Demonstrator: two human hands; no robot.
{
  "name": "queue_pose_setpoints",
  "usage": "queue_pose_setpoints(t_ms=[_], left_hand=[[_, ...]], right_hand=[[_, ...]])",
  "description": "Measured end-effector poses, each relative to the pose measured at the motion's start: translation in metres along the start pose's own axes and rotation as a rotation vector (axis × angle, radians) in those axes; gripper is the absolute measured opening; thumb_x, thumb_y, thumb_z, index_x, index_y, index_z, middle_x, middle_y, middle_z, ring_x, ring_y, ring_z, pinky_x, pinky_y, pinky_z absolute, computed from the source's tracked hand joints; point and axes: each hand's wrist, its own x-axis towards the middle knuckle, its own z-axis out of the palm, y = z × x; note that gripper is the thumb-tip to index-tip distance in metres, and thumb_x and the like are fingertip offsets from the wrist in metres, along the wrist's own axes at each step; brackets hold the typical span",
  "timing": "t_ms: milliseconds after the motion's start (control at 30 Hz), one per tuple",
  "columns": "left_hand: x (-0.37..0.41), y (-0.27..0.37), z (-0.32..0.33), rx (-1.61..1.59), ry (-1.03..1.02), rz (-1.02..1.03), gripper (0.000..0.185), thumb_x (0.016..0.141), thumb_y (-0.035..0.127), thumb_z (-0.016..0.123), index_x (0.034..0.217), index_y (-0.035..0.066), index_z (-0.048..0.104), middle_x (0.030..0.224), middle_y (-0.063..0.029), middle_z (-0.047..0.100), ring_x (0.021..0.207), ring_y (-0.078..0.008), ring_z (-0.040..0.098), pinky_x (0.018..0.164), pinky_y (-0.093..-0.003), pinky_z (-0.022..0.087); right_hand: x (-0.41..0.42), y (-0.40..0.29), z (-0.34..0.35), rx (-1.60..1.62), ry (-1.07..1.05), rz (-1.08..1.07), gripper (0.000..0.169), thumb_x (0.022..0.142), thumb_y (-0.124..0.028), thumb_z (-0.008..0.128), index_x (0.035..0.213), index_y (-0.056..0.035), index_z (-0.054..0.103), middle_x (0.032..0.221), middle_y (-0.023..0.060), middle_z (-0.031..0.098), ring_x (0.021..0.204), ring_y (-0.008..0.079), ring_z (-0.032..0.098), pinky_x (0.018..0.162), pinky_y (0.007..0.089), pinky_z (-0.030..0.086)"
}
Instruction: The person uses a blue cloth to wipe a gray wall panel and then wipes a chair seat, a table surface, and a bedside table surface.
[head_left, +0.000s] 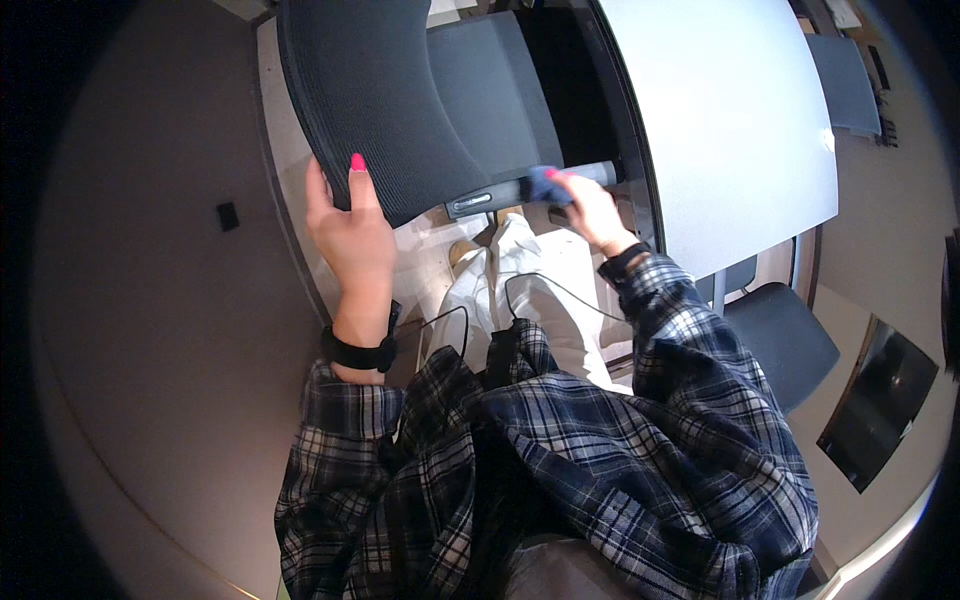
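Note:
A dark office chair is right in front of me, with a ribbed backrest (367, 90) and a grey seat (487, 90). My left hand (351, 232) grips the near edge of the backrest, its thumb on the ribbed face and its fingers behind the edge. Bunched in my right hand (596, 210) is a blue cloth (549, 186), pressed against the chair's armrest (506, 199). The armrest has a slotted end towards the backrest. My fingers and the cloth cover its middle part.
A white table (735, 127) stands on the right, its dark edge close to the armrest. Another dark chair (784, 341) sits by the table's near side. To the left rises a plain wall (157, 300) with a small black plate (227, 217). A thin black cable (562, 289) hangs before my legs.

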Motion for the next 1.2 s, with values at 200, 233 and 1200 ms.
queue_pose_setpoints(t_ms=[200, 233, 1200], left_hand=[[0.002, 0.003, 0.007, -0.082, -0.016, -0.012, 0.050, 0.097, 0.026, 0.060, 0.129, -0.013, 0.054, 0.121, -0.0200, 0.066, 0.109, -0.0248, 0.060, 0.099, -0.0322, 0.041], [0.005, 0.001, 0.009, -0.067, -0.017, 0.017, 0.049, 0.097, 0.025, 0.060, 0.128, -0.012, 0.054, 0.120, -0.0193, 0.066, 0.108, -0.0242, 0.060, 0.099, -0.0317, 0.041], [0.011, 0.003, 0.006, -0.099, 0.016, 0.119, 0.037, 0.098, 0.014, 0.057, 0.125, -0.011, 0.057, 0.111, -0.0151, 0.067, 0.097, -0.0201, 0.061, 0.091, -0.0303, 0.045]], right_hand=[[-0.039, 0.054, 0.025, -0.138, 0.223, 0.192, 0.062, 0.076, 0.010, 0.056, 0.137, 0.0080, 0.046, 0.138, 0.0301, 0.051, 0.125, 0.0424, 0.053, 0.108, 0.0437, 0.042], [-0.044, 0.056, 0.046, -0.219, 0.219, 0.145, 0.061, 0.077, 0.009, 0.055, 0.137, 0.0093, 0.044, 0.137, 0.0318, 0.051, 0.125, 0.0431, 0.053, 0.109, 0.0447, 0.041], [-0.012, -0.049, 0.091, 0.593, 0.573, 0.629, 0.060, 0.089, -0.004, 0.050, 0.148, 0.0007, 0.039, 0.153, 0.0226, 0.039, 0.142, 0.0309, 0.037, 0.118, 0.0373, 0.027]])
